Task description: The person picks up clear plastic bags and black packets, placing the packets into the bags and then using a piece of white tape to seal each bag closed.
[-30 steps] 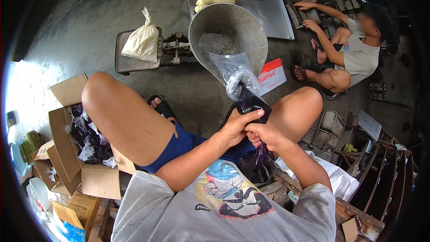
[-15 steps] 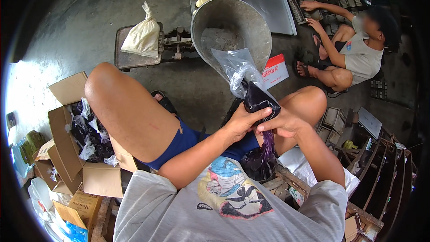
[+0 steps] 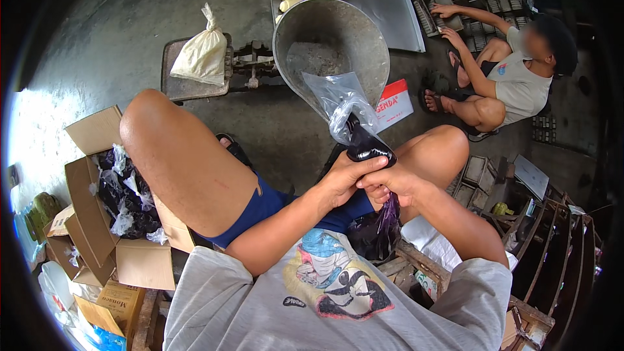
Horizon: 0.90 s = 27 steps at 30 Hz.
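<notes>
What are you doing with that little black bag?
A seated person grips a small plastic bag filled with something dark, using both the left hand and right hand; its clear top sticks up loose. In front sits a big metal scoop on a scale, with a white sack beside it. A cardboard box of more filled bags is at the left. Another person sits nearby.

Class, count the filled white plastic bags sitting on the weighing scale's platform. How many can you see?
1. A tied white bag lies on the scale platform, upper left, beyond the person's knee. Nothing else sits on it; none looks hidden.
</notes>
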Available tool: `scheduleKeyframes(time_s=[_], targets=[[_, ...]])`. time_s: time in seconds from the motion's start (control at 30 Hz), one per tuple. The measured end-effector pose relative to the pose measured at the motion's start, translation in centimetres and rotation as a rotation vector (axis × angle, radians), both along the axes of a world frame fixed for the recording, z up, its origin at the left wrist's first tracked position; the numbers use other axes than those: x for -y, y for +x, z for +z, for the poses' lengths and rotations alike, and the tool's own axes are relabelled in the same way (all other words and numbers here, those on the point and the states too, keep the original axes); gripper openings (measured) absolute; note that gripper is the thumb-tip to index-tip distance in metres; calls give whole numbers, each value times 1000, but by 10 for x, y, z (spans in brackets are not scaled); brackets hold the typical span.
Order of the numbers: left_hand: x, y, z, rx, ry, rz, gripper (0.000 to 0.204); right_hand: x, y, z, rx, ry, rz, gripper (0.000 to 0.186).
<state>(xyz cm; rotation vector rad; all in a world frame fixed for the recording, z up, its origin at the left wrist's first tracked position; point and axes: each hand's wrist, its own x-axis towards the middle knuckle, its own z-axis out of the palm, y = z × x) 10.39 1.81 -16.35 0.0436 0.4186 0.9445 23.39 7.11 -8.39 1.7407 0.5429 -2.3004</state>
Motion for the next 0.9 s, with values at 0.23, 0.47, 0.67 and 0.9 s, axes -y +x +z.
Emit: scheduleKeyframes(time_s=[0.23, 0.47, 0.67, 0.9], targets=[[-4, 7, 6, 56, -95, 22, 37, -4, -10, 2, 165, 65, 98, 24], [-7, -2, 9, 179, -81, -48, 35, -6, -13, -3, 242, 123, 139, 27], [-5, 2, 15, 79, -47, 58, 20, -28, -15, 39, 13, 214, 50, 18], [-4, -3, 24, 88, -37, 4, 36, -28, -15, 31, -6, 197, 110, 22]])
